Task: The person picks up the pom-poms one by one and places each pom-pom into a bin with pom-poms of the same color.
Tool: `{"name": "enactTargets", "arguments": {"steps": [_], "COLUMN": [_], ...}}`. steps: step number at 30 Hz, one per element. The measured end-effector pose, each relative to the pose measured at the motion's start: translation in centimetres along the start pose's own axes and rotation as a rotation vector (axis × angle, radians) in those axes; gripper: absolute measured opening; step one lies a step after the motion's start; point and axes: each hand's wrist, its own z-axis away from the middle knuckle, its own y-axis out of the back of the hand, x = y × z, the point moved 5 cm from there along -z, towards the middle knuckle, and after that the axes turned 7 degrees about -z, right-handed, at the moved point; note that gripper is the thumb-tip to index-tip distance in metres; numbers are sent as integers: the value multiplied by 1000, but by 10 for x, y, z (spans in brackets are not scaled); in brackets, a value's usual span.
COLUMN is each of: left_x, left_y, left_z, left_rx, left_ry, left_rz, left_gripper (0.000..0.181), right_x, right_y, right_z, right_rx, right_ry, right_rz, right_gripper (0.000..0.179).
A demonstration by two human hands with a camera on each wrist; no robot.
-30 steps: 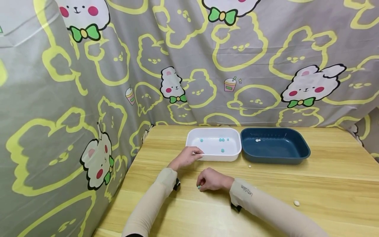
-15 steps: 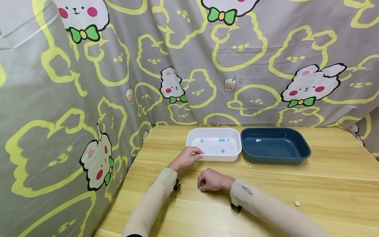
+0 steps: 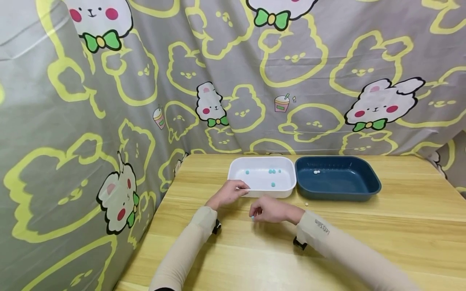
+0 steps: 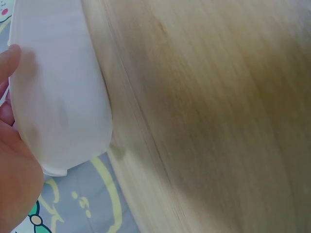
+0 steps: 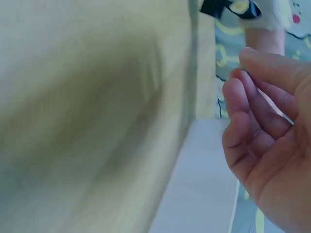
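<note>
My left hand point(image 3: 228, 193) holds the near left rim of a white plastic basin point(image 3: 269, 194). In the left wrist view the thumb point(image 4: 10, 60) lies against the basin's outer wall, with other fingers behind the rim. Several small turquoise balls point(image 3: 273, 184) are scattered on the basin's floor. Just in front of the basin, my right hand point(image 3: 274, 210) pinches another small turquoise ball point(image 3: 253, 218) between thumb and fingertips, above the table. The right wrist view shows the pinch, but the ball is barely visible there.
A dark blue basin point(image 3: 338, 196) stands right beside the white one, with small white balls point(image 3: 316, 172) inside. One tiny white ball point(image 3: 306, 204) lies on the wooden table point(image 3: 225, 258) before it. A patterned curtain point(image 3: 233, 133) borders the table behind and left.
My right hand has lifted the turquoise ball from near the tabletop and moved it forward and slightly right. Its forearm now covers a white piece on the right. The left hand stays put.
</note>
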Motion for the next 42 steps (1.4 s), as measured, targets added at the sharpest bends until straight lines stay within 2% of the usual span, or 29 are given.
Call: {"name": "enactTargets", "arguments": {"steps": [4, 12, 22, 32, 42], "left_x": [-1, -1, -2, -1, -1], "left_y": [-1, -2, -1, -1, -2], "left_z": [0, 1, 2, 1, 1], "left_rx": [0, 1, 3, 7, -1], "left_ry": [8, 34, 28, 14, 21], "left_rz": [6, 14, 1, 6, -9], "left_gripper": [13, 13, 12, 9, 9], "right_x": [4, 16, 40, 61, 79], "right_y": [18, 54, 92, 108, 110], "right_z": [7, 24, 39, 43, 43], "right_rx": [52, 167, 341, 459, 463], "right_ry": [-6, -75, -232, -304, -369], "right_rz": [-1, -34, -67, -56, -67], "right_gripper": [6, 8, 9, 11, 15]}}
